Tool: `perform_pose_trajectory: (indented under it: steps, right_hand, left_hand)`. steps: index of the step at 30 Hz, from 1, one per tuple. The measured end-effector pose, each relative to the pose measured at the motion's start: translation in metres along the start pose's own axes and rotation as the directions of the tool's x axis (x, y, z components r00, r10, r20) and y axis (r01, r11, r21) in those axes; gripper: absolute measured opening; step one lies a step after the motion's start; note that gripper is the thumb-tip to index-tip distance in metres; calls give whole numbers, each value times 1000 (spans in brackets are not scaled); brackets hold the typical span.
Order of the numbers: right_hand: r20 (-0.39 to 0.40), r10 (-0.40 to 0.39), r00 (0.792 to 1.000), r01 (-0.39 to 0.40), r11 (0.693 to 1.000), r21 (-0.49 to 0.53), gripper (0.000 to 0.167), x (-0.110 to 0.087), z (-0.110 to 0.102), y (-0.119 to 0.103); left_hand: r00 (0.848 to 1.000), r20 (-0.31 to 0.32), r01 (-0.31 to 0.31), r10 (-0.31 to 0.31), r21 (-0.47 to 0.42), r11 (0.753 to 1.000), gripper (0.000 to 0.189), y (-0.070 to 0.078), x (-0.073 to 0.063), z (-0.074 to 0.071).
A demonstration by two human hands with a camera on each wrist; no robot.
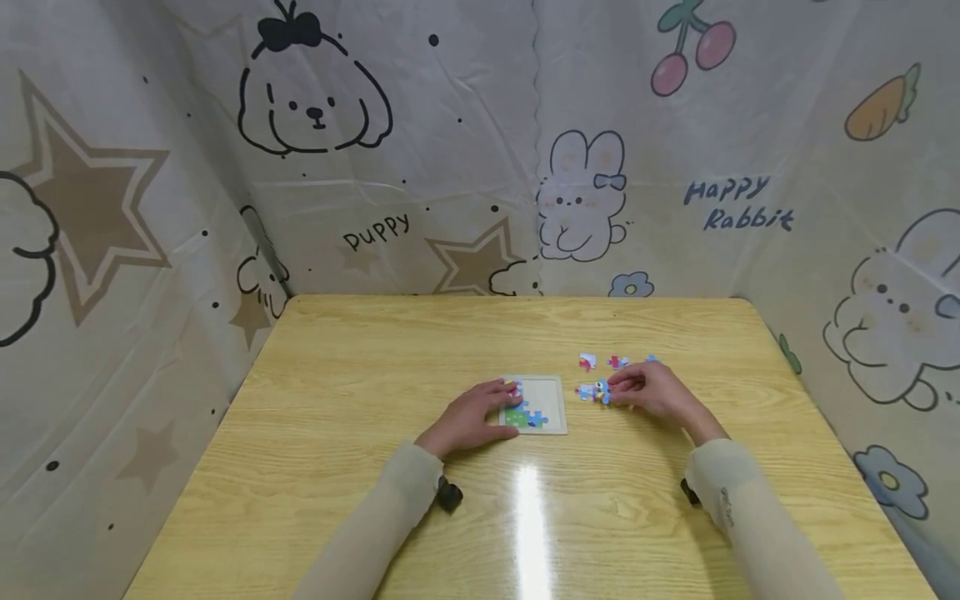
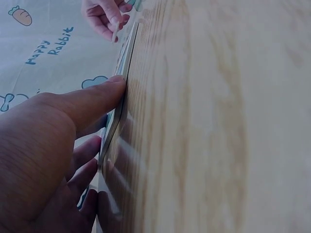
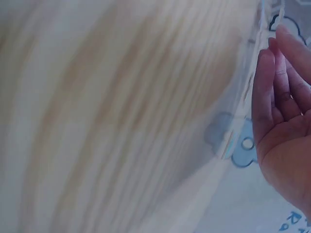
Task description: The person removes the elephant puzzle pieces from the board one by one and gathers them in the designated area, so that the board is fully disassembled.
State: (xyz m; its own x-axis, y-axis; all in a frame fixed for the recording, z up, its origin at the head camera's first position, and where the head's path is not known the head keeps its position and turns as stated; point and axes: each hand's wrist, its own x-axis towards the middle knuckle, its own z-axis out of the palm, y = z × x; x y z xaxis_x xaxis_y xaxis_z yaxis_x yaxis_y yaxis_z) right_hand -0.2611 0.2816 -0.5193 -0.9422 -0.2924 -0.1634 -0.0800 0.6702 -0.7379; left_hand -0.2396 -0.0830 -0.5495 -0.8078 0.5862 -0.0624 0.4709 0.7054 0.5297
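Left hand (image 1: 474, 415): spread along the left side of a square, pale, thin-rimmed puzzle tray (image 1: 553, 392). Fingers lie over its left part, thumb at the near edge; probably a brace, so the tray does not slide on the yellow wood-grain worktop (image 1: 375, 358).

Tray: flat, just left of the right hand (image 1: 654, 393). Joined multicoloured cardboard-like pieces (image 1: 517, 417), green and blue among them, fill the left side and near edge; the rest shows bare base. Some are under the left fingers, so no count.

Right hand: thumb and fingertips pinch 1 thin, pale-edged puzzle piece (image 2: 114, 35), seen edge-on from the left wrist. A fingertip hold seems apt for something so small and flat. From the head, a blue piece with an eye print (image 1: 603, 389) sits at those fingertips; cannot tell if it is the same piece.

Loose stock: a white-and-red piece (image 1: 587, 362), a red-and-blue piece (image 1: 617, 362) and a blue scrap (image 1: 651, 359) lie beyond the right hand, presumably set apart for easy picking.
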Motion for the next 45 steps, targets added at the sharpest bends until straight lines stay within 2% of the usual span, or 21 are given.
perform_pose_trajectory:
  steps: [17,27,45]
  right_hand:
    - [1,20,1000,-20,998,-64,35,-8,-22,23]
    - [4,10,1000,-9,998,-61,32,-4,-22,34]
    - [-11,-3,1000,3,998,-60,30,-4,-19,33]
  left_hand:
    - [1000,5,24,-24,-7,1000,61,2,-1,0]
    - [1000,2,22,-22,-17,1000,60,1,-2,1]
    - [1000,-1,21,-21,-26,999,60,0,-2,1]
